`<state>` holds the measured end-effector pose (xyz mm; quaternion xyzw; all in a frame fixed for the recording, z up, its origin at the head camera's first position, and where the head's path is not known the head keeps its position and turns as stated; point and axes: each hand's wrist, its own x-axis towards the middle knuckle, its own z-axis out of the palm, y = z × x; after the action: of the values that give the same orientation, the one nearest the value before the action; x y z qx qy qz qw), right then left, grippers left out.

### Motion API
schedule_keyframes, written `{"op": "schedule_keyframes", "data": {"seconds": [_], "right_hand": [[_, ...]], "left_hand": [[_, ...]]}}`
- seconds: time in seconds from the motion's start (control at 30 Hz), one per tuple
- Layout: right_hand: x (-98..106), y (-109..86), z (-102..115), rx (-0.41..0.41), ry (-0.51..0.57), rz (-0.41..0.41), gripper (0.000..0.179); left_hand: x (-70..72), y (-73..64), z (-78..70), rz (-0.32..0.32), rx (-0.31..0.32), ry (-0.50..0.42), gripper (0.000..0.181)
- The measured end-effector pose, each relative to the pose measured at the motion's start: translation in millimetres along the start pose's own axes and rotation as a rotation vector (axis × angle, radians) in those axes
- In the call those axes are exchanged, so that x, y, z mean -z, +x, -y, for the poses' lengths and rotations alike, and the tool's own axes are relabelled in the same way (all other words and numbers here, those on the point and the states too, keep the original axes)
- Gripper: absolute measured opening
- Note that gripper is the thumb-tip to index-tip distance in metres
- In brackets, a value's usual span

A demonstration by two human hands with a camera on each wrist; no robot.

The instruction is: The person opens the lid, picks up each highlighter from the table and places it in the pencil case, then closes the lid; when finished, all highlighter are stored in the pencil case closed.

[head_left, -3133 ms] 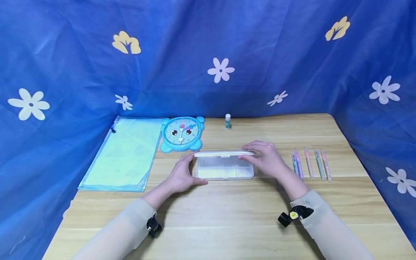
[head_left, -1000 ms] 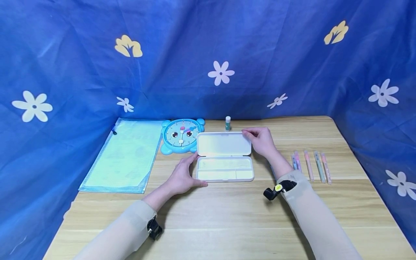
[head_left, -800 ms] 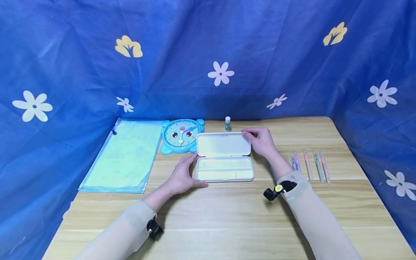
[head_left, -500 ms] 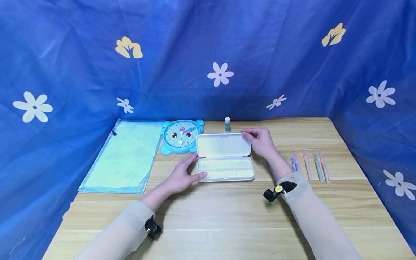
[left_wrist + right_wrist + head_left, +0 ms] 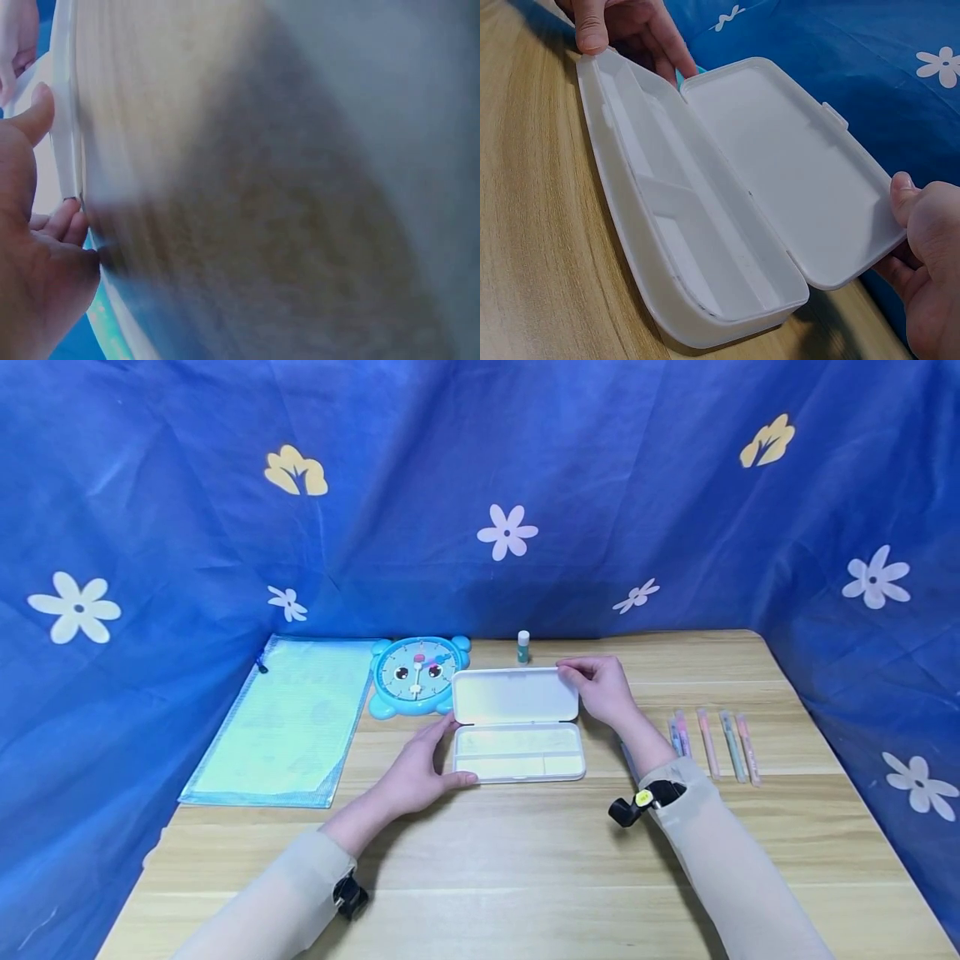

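pencil case (image 5: pixel 517 741) lying open, lid (image 5: pixel 516 696) leaning back

you are keeping the pencil case near the middle of the table (image 5: pixel 510 860), its long side facing you. your left hand (image 5: pixel 417 774) is gripping its left end, thumb pressing on the front edge and fingers reaching round toward the back. your right hand (image 5: pixel 603 691) is pinching the lid at its far right corner, thumb lying on the inner face.

the opening is looking done: the compartments (image 5: pixel 498 767) are showing fully, with nothing visible inside them. letting go of either part is not happening yet. the pens (image 5: pixel 708 743) are lying to the right, apart from the case, and the glue stick (image 5: pixel 522 649) is standing behind the lid. the clock (image 5: pixel 397 689) is lying just behind the left end; whether it is touching the lid is not showing. the folder (image 5: pixel 277 718) is lying further left.

compared with three seconds ago, when it was showing nearly edge-on, the lid is leaning much further back, and your right hand is sitting farther from you. compared with half a second ago, your left thumb is resting slightly nearer you. the pens, clock and folder are staying put.
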<state>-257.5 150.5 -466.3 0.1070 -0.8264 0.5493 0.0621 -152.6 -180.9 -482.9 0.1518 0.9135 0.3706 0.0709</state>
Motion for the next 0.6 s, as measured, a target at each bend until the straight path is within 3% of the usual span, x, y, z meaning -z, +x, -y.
{"op": "schedule_keyframes", "data": {"seconds": [0.37, 0.6], "right_hand": [[-0.8, -0.2, -0.2, 0.002, 0.016, -0.001, 0.019], [-0.7, 0.4, -1.6, -0.006, 0.02, 0.001, 0.018]], "left_hand": [[6.3, 1.4, -7.8, 0.029, -0.037, 0.13, 0.125], [9.1, 3.4, -10.1, 0.093, -0.066, 0.214, 0.118]]}}
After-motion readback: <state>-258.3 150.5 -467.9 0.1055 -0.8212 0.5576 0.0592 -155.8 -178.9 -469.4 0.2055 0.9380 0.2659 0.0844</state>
